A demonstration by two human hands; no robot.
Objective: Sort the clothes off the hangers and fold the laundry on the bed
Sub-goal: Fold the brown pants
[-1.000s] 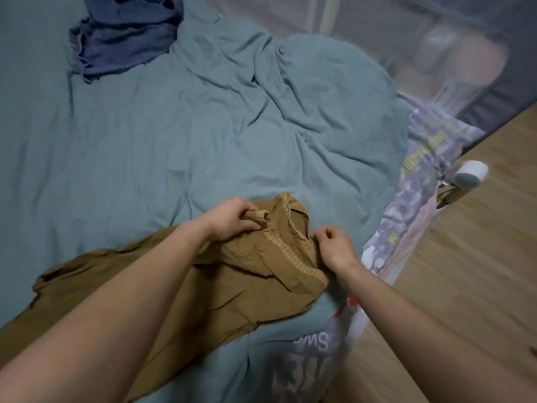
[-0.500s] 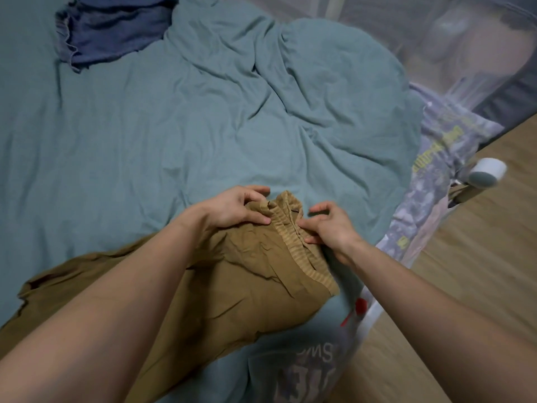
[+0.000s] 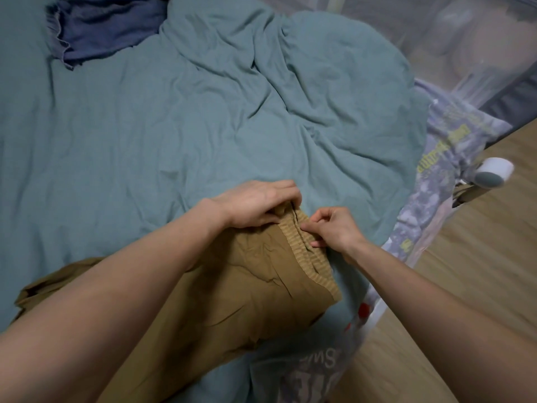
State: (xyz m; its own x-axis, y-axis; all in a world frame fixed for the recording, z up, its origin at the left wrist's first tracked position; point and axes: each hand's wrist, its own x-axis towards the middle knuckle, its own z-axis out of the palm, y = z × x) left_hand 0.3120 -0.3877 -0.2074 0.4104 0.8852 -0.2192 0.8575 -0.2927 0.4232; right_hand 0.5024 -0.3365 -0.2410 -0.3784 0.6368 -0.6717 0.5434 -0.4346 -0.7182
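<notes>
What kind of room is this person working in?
Most likely a bedroom: a rumpled teal duvet covers a bed, brown trousers lie on it under both hands, and a wood floor runs alongside.

The brown trousers (image 3: 232,286) are matt woven cloth, creased, with a ribbed elastic waistband (image 3: 308,251). The teal duvet (image 3: 174,126) is soft, matt, rumpled fabric. A dark blue garment (image 3: 110,24) looks like thin cloth with a frayed edge. The printed sheet (image 3: 436,158) is smooth fabric. The floor (image 3: 479,257) appears to be wood-grain laminate with a slight sheen.
</notes>
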